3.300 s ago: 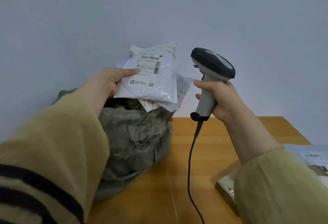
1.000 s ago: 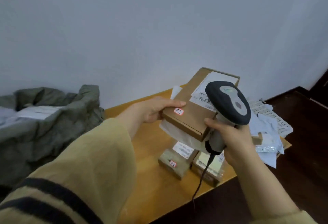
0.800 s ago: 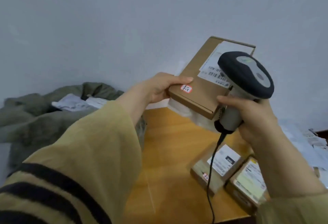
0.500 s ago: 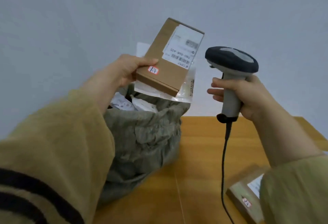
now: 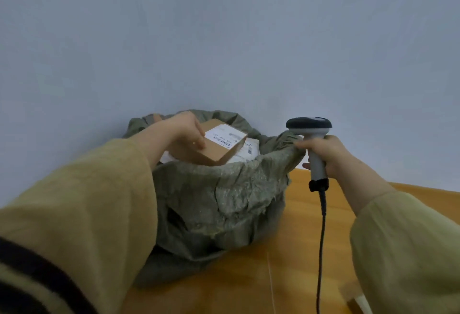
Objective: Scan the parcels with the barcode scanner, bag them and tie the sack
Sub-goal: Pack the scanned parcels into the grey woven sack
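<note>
A grey-green sack (image 5: pixel 219 199) stands open on the wooden table (image 5: pixel 293 251). Inside its mouth lies a brown cardboard parcel (image 5: pixel 214 152) with a white barcode label, resting on white mailer parcels (image 5: pixel 249 150). My left hand (image 5: pixel 189 129) reaches into the sack and grips the near-left end of the cardboard parcel. My right hand (image 5: pixel 326 152) holds the grey handle of the barcode scanner (image 5: pixel 311 139) upright, just right of the sack's rim, and its fingers also touch that rim. The scanner's black cable hangs down to the table.
A plain pale wall stands close behind the sack. A corner of another cardboard parcel (image 5: pixel 356 298) shows at the bottom right, by my right sleeve. My left sleeve fills the bottom left of the view.
My left hand has lowered the cardboard parcel from in front of the scanner down into the sack's mouth. My right hand with the scanner has come down to the sack's rim.
</note>
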`<state>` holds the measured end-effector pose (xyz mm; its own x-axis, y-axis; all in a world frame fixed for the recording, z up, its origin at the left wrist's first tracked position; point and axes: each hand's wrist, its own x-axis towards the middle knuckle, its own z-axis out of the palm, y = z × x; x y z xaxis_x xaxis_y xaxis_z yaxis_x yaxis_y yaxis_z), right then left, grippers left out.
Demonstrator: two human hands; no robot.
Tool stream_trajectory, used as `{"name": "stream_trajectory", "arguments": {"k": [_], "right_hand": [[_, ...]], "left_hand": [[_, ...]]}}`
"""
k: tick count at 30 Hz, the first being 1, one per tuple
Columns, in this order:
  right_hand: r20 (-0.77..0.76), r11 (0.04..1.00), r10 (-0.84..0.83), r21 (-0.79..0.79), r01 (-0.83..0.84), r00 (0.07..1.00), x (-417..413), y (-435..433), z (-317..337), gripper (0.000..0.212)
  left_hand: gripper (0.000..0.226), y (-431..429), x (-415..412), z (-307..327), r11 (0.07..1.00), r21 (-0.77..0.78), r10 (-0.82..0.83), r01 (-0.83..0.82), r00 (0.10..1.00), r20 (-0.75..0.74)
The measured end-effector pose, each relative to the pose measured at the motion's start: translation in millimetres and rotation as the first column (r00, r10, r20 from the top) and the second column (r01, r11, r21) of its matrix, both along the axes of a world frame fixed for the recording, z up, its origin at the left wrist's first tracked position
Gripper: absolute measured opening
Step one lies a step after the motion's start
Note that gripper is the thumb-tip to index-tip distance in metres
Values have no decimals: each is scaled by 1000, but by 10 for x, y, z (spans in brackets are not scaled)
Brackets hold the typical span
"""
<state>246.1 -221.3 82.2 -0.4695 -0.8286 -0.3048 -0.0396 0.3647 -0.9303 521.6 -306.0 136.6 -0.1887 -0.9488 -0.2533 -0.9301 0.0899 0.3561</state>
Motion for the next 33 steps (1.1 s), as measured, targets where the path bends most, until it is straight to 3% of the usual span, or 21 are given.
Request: {"name": "stream_trajectory", "arguments": {"k": [2,4,7,10,12,14,17,19,21,23,25,27,28,30,32,33], "right_hand": [[25,1000,-14,10,14,1000,-29,-173,-126,38],[23,999,-31,17,30,999,-90,-358,-233,38],[-6,997,-38,61,38,999,-197,-609,-377,39],[5,988,-20,150,19,1000,-274,-754,-470,33],[163,975,-17,223,-20,986,-290,-789,-476,37],[311,953,17,283,-110,950,-273,-786,-412,30],[431,944,62,268,-194,900,-300,-863,-273,21],[440,966,57,203,-162,896,-326,-956,-109,19],[462,995,41,61,-77,886,-350,-1103,103,31],[467,991,53,-133,10,883,-301,-1242,385,35],[428,930,168,-367,1,888,-168,-1295,731,26],[360,784,431,-603,-147,827,55,-1178,1130,28],[293,668,596,-698,-258,748,169,-1065,1309,29],[148,478,802,-739,-475,578,305,-889,1538,30],[49,447,838,-634,-631,544,278,-881,1611,27],[34,515,796,-560,-649,604,235,-905,1602,27]], "left_hand": [[23,-29,82,19,976,-125,168,-177,983,-80],[24,-100,280,6,882,-220,398,-417,908,-128],[40,-165,630,-118,769,-182,605,-612,790,-99],[47,-90,734,-267,736,-19,654,-676,719,-233],[57,-16,712,-298,712,138,685,-689,638,-352],[65,43,694,-277,694,254,711,-673,589,-384],[56,44,715,-220,681,282,728,-676,581,-365],[41,27,722,-129,677,284,727,-679,554,-406],[33,18,728,5,683,302,713,-665,516,-475],[30,30,757,166,690,340,703,-639,479,-526],[35,67,779,318,693,413,710,-590,463,-531],[40,119,805,426,718,461,694,-521,481,-536],[42,141,825,457,732,469,680,-495,481,-553],[47,179,896,464,744,471,668,-474,487,-563],[44,230,979,434,740,422,672,-524,552,-493],[40,253,1027,412,742,364,670,-562,601,-436]]}}
